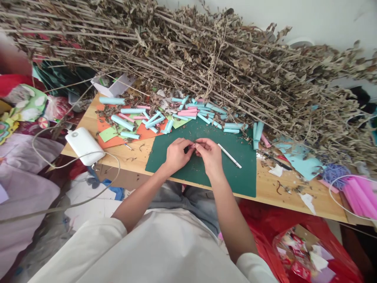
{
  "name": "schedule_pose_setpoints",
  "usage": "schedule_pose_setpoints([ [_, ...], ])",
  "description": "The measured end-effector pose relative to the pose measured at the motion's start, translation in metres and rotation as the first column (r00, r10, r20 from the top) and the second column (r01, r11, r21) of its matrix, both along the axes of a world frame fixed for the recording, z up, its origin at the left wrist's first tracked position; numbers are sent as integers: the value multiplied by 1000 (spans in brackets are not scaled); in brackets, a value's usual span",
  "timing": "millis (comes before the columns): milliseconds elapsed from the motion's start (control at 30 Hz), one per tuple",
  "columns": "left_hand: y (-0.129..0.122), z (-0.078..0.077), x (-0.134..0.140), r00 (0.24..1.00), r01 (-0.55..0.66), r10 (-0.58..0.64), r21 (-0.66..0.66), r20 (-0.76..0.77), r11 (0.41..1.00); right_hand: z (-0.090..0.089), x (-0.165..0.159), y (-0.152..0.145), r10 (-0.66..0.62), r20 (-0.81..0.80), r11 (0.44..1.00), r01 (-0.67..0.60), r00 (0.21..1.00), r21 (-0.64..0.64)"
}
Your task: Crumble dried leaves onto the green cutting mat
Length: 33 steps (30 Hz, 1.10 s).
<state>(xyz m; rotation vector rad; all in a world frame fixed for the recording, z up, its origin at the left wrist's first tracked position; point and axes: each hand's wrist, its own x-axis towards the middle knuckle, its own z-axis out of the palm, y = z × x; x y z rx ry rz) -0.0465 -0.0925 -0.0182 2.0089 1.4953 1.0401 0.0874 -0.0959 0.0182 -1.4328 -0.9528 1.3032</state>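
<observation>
Over a dark green cutting mat, my left hand and my right hand meet with fingertips pinched together. Whatever sits between the fingertips is too small and too covered to name. To the right of my right hand lies a thin white stick, flat on the mat and touched by neither hand. Beyond my hands are several rolled blue paper tubes and pink paper tubes, heaped along the mat's far edge.
Dried stalks with withered leaves spread across the back of the wooden table. A white power bank with a cable rests at the left edge. Blue paper lies on the right. A red bag of scraps is below.
</observation>
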Motion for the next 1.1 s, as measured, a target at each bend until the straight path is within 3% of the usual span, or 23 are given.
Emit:
schedule_pose_setpoints([
  [67,0,0,0,1000,-1,1,0,0,1000,4,3,3,62,-116,987,-78,991,-139],
  [133,-1,0,1,1000,-2,2,2,-11,1000,8,3,6,77,-170,974,-110,983,-196],
  [400,-1,1,0,998,-3,4,4,-61,1000,12,-3,12,45,-202,960,-99,978,-263],
  [667,1,0,0,1000,-16,16,-9,23,1000,10,10,12,120,-343,957,-201,932,-210],
  [933,0,0,0,1000,-10,10,-4,-21,1000,12,-2,15,58,-166,962,-100,984,-254],
  [1033,0,1,-1,1000,-9,9,0,-21,1000,11,-10,16,26,-115,973,-52,993,-227],
  [1100,1,2,-1,1000,-7,7,-13,-1,1000,11,-9,15,68,-116,978,-89,991,-187],
])
